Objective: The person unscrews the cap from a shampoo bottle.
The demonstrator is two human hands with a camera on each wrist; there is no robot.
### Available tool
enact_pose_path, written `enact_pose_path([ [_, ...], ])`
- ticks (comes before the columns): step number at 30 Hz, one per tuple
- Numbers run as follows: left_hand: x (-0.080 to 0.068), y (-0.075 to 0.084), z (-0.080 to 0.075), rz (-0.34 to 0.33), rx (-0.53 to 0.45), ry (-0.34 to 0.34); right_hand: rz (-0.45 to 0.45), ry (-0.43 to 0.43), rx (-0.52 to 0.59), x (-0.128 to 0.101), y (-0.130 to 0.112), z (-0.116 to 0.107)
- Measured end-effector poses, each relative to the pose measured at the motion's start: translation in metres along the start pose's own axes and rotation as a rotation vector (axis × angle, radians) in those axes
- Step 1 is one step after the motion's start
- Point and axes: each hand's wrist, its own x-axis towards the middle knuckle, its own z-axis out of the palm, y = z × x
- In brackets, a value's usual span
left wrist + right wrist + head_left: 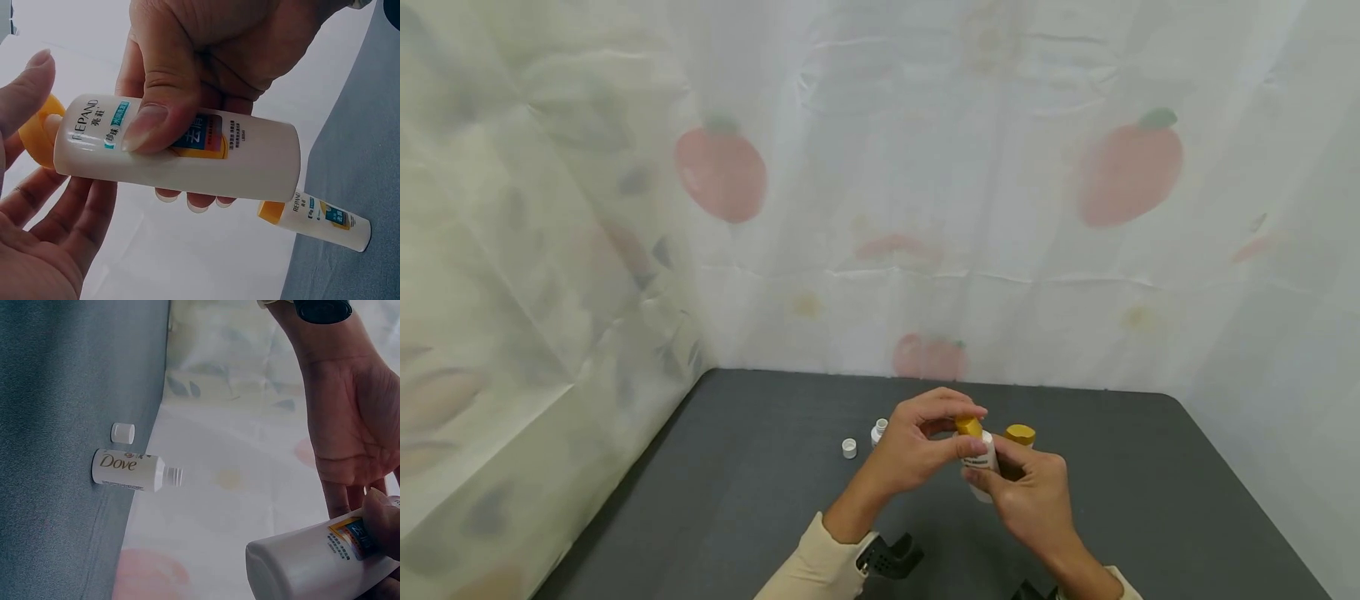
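My right hand (1037, 496) grips a white REPAND bottle (250, 156) round its body, with the thumb across the label. The bottle lies nearly sideways in the left wrist view and leans a little in the head view. My left hand (913, 437) is at its top end, with thumb and fingers about the yellow cap (39, 134). Part of the cap is hidden by those fingers. In the right wrist view, the bottle's white base (281, 569) points away from my left hand (356, 431).
A second REPAND bottle with a yellow cap (1020, 433) stands behind my right hand on the dark table (722, 500). Behind my left hand stands an uncapped white Dove bottle (128, 470), its white cap (849, 448) beside it. A printed curtain (887, 208) hangs behind the table.
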Motion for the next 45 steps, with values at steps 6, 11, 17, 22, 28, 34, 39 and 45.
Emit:
enact_pose_path([
  [6,0.001,0.003,0.003,-0.04,0.067,0.066,0.012,-0.012,0.004,0.0,-0.001,-0.001],
  [11,0.002,0.005,0.005,-0.066,0.134,0.114,0.026,-0.01,0.004,-0.001,-0.001,-0.001],
  [17,0.003,0.007,0.006,-0.074,0.138,0.132,0.018,-0.008,0.009,0.0,-0.001,-0.001],
  [22,0.003,0.009,0.005,-0.091,0.113,0.131,0.011,0.004,0.001,0.0,-0.001,-0.001],
  [28,0.002,0.014,0.003,-0.2,0.102,0.175,0.044,0.019,-0.003,0.001,-0.002,-0.002],
  [34,0.001,0.014,0.0,-0.25,0.114,0.23,0.061,0.033,-0.007,0.002,0.0,-0.004],
  [39,0.0,0.014,-0.001,-0.253,0.105,0.234,0.047,0.036,-0.009,0.002,0.001,-0.005],
  [45,-0.003,0.007,-0.003,-0.167,0.118,0.245,0.046,0.031,0.0,0.004,0.0,-0.007],
])
